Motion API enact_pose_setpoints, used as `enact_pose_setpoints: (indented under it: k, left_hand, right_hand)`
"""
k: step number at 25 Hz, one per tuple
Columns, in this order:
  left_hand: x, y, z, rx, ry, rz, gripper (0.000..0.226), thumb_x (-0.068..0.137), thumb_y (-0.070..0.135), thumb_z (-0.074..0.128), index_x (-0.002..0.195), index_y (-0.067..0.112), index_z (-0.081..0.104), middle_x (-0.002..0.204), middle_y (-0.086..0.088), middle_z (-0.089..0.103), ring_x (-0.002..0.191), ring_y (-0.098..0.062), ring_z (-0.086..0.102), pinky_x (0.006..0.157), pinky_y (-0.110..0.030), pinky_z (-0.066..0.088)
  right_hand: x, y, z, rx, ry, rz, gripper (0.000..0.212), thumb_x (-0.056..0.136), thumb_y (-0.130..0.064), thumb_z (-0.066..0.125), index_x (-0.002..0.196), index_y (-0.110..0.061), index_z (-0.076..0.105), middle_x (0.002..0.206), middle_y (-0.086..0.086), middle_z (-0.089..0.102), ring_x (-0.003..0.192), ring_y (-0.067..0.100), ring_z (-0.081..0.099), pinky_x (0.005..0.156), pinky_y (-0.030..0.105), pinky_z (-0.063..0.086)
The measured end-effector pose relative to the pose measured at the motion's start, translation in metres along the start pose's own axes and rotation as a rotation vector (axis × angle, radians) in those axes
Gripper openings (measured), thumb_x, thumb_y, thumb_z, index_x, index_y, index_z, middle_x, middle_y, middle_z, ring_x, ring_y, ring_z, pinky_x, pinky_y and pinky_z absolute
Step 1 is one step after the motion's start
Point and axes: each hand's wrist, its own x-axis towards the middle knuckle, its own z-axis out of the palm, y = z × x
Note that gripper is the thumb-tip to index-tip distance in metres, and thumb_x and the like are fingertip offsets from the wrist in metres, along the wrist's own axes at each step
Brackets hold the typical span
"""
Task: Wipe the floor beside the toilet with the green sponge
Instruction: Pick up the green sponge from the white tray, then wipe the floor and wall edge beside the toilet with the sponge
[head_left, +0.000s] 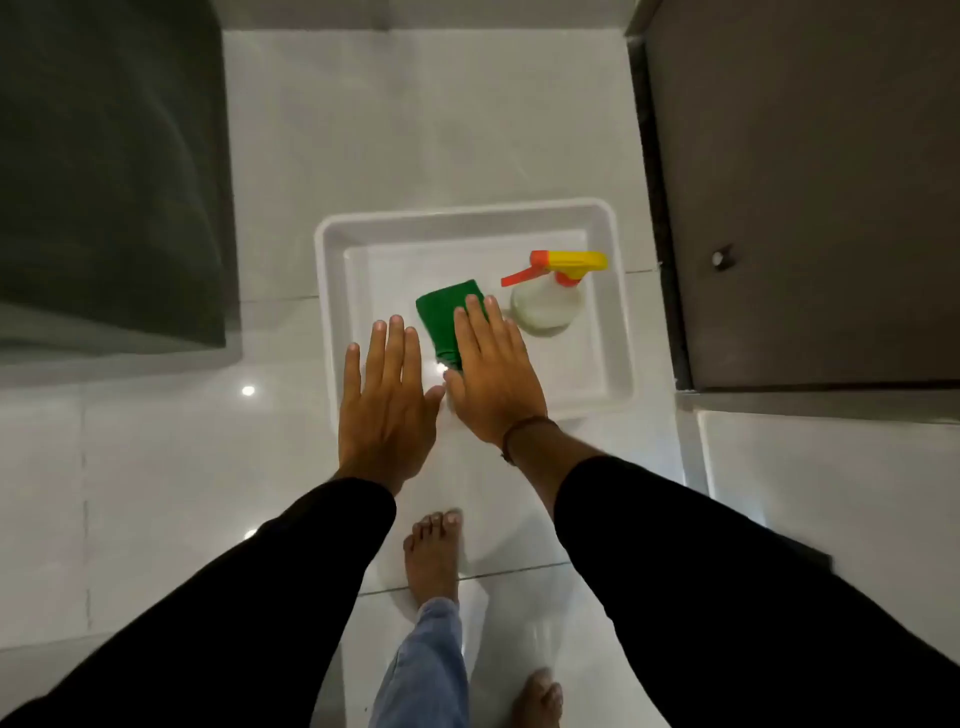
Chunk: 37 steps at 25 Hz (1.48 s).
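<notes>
The green sponge (442, 317) lies inside a white plastic tray (332, 291) that sits on the white tiled floor (156, 467). My right hand (493, 379) is held flat, palm down and fingers apart, above the tray, and its fingertips cover the sponge's right edge. My left hand (384, 405) is also flat and open, hovering over the tray's near left rim beside the right hand. Neither hand holds anything. No toilet is plainly visible.
A white spray bottle (545, 306) with a yellow and orange trigger head stands in the tray to the right of the sponge. A dark door (805, 208) stands at right and a dark panel (104, 171) at left. My bare feet (434, 561) are below the hands.
</notes>
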Motion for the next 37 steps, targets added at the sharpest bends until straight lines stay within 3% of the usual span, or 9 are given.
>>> enact_pose_setpoints:
  k: [6,11,14,19,24,31,33,37]
  left_hand:
    - [0.034,-0.013,0.037,-0.028,-0.024,-0.01,0.07,0.119,0.044,0.019,0.175,0.003,0.012,0.187,-0.02,0.006,0.174,-0.037,0.002,0.141,-0.056,0.005]
    - [0.037,-0.014,0.033,0.003,-0.042,0.009,0.077,0.115,0.05,0.014,0.176,0.003,0.009,0.187,-0.02,0.003,0.174,-0.038,0.001,0.141,-0.058,0.005]
    - [0.021,-0.007,0.02,-0.015,-0.018,0.008,0.076,0.116,0.048,0.02,0.175,0.001,0.013,0.187,-0.021,0.006,0.174,-0.039,0.004,0.141,-0.059,0.008]
    - [-0.039,0.024,-0.01,-0.009,0.024,0.049,0.071,0.118,0.042,0.027,0.174,-0.001,0.022,0.185,-0.023,0.013,0.173,-0.04,0.011,0.14,-0.062,0.016]
    - [-0.122,0.098,-0.002,-0.018,0.008,0.087,0.079,0.113,0.05,0.026,0.173,0.0,0.024,0.184,-0.021,0.016,0.172,-0.038,0.014,0.139,-0.062,0.018]
    - [-0.212,0.207,0.088,-0.009,-0.093,0.153,0.083,0.109,0.054,0.012,0.174,0.003,0.019,0.185,-0.018,0.008,0.173,-0.035,0.006,0.141,-0.059,0.013]
    - [-0.214,0.225,0.122,-0.009,-0.085,0.172,0.083,0.109,0.054,0.013,0.174,0.002,0.022,0.185,-0.019,0.013,0.172,-0.036,0.01,0.14,-0.059,0.015]
    - [-0.183,0.249,0.198,0.026,-0.153,0.227,0.084,0.11,0.055,0.004,0.176,0.004,0.006,0.186,-0.018,-0.004,0.174,-0.034,-0.005,0.142,-0.057,0.003]
  right_hand:
    - [0.058,0.008,0.044,-0.052,-0.068,-0.052,0.086,0.095,-0.042,0.058,0.159,-0.001,0.018,0.168,0.02,0.018,0.156,0.037,0.013,0.126,0.051,0.019]
    - [0.064,0.012,0.052,-0.086,-0.015,-0.092,0.06,0.103,-0.01,0.048,0.156,0.002,0.023,0.164,0.024,0.027,0.154,0.039,0.022,0.125,0.048,0.016]
    - [0.049,0.014,0.034,-0.051,0.018,-0.124,0.055,0.103,-0.006,0.046,0.154,0.005,0.028,0.161,0.026,0.032,0.152,0.041,0.026,0.125,0.05,0.023]
    - [-0.05,0.012,-0.019,0.117,0.117,-0.04,0.057,0.098,-0.006,0.023,0.154,0.001,0.028,0.161,0.023,0.036,0.152,0.037,0.027,0.125,0.048,0.026]
    - [-0.216,0.031,-0.026,0.199,0.113,0.126,0.069,0.094,-0.012,0.05,0.157,-0.007,0.023,0.164,0.016,0.032,0.154,0.032,0.025,0.121,0.047,0.034]
    - [-0.396,0.093,0.042,0.22,-0.071,0.324,0.089,0.074,-0.017,0.09,0.15,-0.005,0.044,0.156,0.014,0.047,0.144,0.032,0.044,0.114,0.04,0.036]
    - [-0.411,0.118,0.076,0.219,-0.078,0.355,0.087,0.078,-0.011,0.087,0.152,-0.006,0.041,0.158,0.014,0.043,0.146,0.032,0.04,0.116,0.041,0.03]
    - [-0.405,0.174,0.153,0.216,-0.07,0.386,0.078,0.09,0.0,0.067,0.157,-0.008,0.028,0.166,0.013,0.028,0.155,0.03,0.021,0.125,0.044,0.021]
